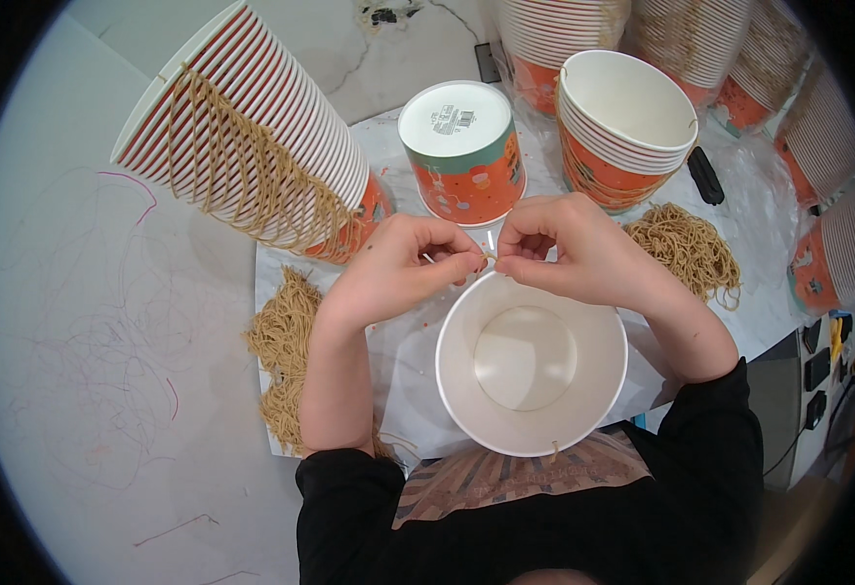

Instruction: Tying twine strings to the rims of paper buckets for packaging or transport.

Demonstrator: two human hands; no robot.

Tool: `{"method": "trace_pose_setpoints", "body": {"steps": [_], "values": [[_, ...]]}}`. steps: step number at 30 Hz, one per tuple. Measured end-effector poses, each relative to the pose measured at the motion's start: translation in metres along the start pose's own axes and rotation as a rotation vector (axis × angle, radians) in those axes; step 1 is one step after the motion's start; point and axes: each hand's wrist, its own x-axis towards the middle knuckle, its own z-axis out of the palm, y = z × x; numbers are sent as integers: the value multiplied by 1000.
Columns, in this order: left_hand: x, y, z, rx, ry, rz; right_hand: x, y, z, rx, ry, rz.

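A large white paper bucket (pixel 458 366) stands in front of my body, its mouth facing up. A knot of tan cord shows at its near rim. At the far rim, my left hand (pixel 410 261) and my right hand (pixel 566 246) meet, both closed in a pinch. Between their fingertips is a short bit of tan cord (pixel 489 257); the fingers hide most of it. Beyond my hands sits an upside-down orange and green bucket (pixel 466 185). Loose tan cords lie in a heap (pixel 286 336) by my left forearm and another heap (pixel 686 244) past my right one.
A tall tilted stack of buckets (pixel 281 127) with cords hanging along it leans at the far left. To the right are a short bucket stack (pixel 626 127), a black object (pixel 706 175) and clear plastic wrap (pixel 764 195). Several more stacks (pixel 569 29) line the back right.
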Motion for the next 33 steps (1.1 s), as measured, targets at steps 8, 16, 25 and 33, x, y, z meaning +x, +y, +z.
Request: {"method": "trace_pose_setpoints", "body": {"steps": [8, 16, 25, 33], "values": [[1, -3, -5, -94, -51, 28, 0, 4, 3, -2, 5, -16], [1, 2, 5, 308, 176, 324, -1, 0, 0, -11, -20, -76], [9, -2, 9, 606, 353, 756, -3, -4, -1, -43, -28, -93], [15, 0, 13, 702, 440, 923, -5, -2, -6, 11, -40, -85]]}}
